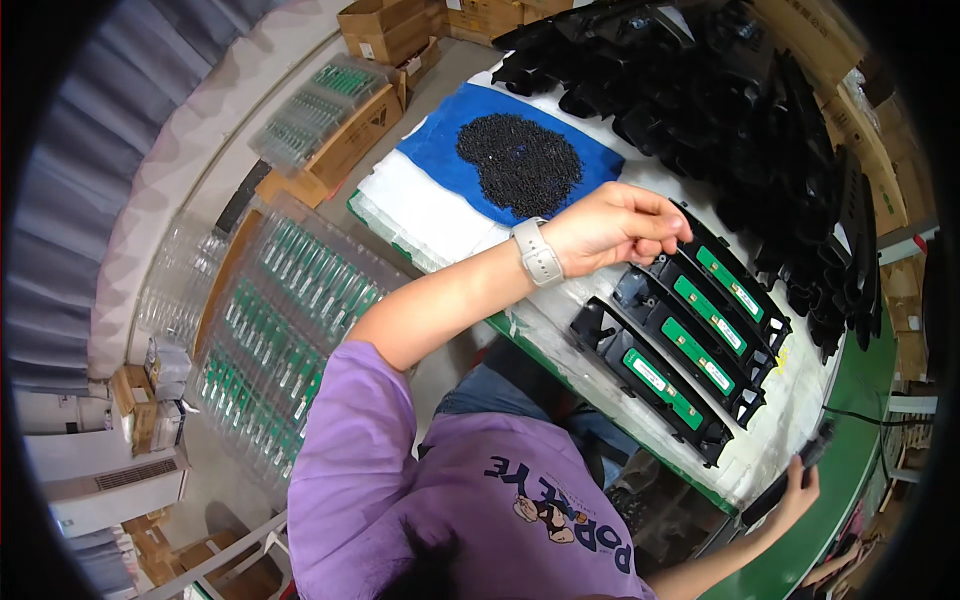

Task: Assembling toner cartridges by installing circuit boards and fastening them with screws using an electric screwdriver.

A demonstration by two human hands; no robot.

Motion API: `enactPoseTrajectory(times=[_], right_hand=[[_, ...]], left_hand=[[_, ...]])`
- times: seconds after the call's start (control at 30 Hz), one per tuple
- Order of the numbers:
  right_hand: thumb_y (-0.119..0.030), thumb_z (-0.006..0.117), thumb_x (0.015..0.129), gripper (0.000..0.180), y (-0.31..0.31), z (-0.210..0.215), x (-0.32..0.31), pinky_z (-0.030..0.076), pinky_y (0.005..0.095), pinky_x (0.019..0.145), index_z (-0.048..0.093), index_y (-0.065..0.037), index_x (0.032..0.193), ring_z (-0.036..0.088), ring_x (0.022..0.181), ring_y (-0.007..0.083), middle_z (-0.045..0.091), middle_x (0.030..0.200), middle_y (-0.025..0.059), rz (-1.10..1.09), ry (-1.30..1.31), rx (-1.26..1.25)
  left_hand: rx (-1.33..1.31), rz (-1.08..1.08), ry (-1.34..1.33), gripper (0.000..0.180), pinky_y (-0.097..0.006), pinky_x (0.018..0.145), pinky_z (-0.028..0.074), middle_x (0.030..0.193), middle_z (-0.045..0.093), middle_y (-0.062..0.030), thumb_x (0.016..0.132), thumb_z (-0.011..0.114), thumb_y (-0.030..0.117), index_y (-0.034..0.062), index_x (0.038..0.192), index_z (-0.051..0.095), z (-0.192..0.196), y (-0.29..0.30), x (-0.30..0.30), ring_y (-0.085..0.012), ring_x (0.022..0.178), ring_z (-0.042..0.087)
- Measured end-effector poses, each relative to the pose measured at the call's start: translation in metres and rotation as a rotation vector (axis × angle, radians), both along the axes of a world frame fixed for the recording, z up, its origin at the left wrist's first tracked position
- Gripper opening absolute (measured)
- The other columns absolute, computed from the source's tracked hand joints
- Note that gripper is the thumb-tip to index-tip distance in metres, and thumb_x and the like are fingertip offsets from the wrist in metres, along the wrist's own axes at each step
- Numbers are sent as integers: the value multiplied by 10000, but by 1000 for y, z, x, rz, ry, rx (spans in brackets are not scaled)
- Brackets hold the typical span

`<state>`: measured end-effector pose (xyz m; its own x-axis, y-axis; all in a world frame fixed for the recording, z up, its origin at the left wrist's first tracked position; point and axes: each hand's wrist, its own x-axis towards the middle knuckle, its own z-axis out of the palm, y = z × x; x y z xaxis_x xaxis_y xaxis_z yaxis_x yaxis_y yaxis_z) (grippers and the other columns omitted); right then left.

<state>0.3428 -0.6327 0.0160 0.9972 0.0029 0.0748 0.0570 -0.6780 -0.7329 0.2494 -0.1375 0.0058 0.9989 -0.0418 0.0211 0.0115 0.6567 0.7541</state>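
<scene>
Left hand (610,228): reaching over the far end of the frames, fingers curled in toward the thumb; cannot tell whether anything small is pinched between the tips.
Left wrist: wearing a pale watch (537,252).
Right hand (796,494): well apart from the left, off near the right-hand end of the surface, closed around a dark long object (768,499); too blurred to tell its kind.
Black frames (714,440): four, lying side by side on the white-covered surface (797,400), in front of the body, slanting from upper left to lower right.
Green boards (698,357): one set in each frame, long and narrow, with white labels.
Small black pieces (520,165): heaped on a blue cloth (425,145), left of the frames and farther away.
Black plastic parts (690,110): piled high along the far side, beyond the frames.
Clear trays (390,264): stacked at the left, beside the surface, filled with more green boards.
Cardboard boxes (385,30): standing beyond the surface, at the top.
</scene>
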Motion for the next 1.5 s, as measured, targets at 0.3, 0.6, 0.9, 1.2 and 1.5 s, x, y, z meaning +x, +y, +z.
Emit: enactPoseTrajectory(times=[0.3,0.6,0.9,1.2,1.5], right_hand=[[-264,527,893,619,110,98,13,409,379,729,218,-38,1379,467,673,148,413,875,86,847,152,1449],[-353,622,823,550,221,117,32,382,271,600,424,-8,1203,446,489,75,465,672,-32,1171,-198,1401],[-351,640,776,402,233,95,44,400,256,580,477,-92,1038,456,453,58,498,638,-66,1145,-240,1438],[-359,619,765,422,233,97,42,401,247,615,445,-114,1061,473,476,53,497,650,-80,1196,-166,1176],[-352,545,832,404,245,89,29,394,268,656,442,-89,1120,480,538,71,483,686,-54,1128,-224,1289]], left_hand=[[128,-172,40,212,-163,525,379,773,606,-30,926,536,138,-43,1006,609,12,-50,43,-31,570,459],[197,-227,-30,210,-175,501,372,746,620,-43,906,575,152,-34,973,645,20,-78,59,-44,543,468],[424,-82,44,169,-174,514,413,844,667,-101,833,639,26,-36,989,659,14,-75,52,-51,568,496],[445,-43,51,195,-170,513,437,819,674,-66,817,665,50,-16,1001,669,7,-75,48,-44,570,520],[470,-12,19,181,-171,502,439,789,665,-61,806,678,48,-12,977,679,4,-76,47,-49,558,525]])
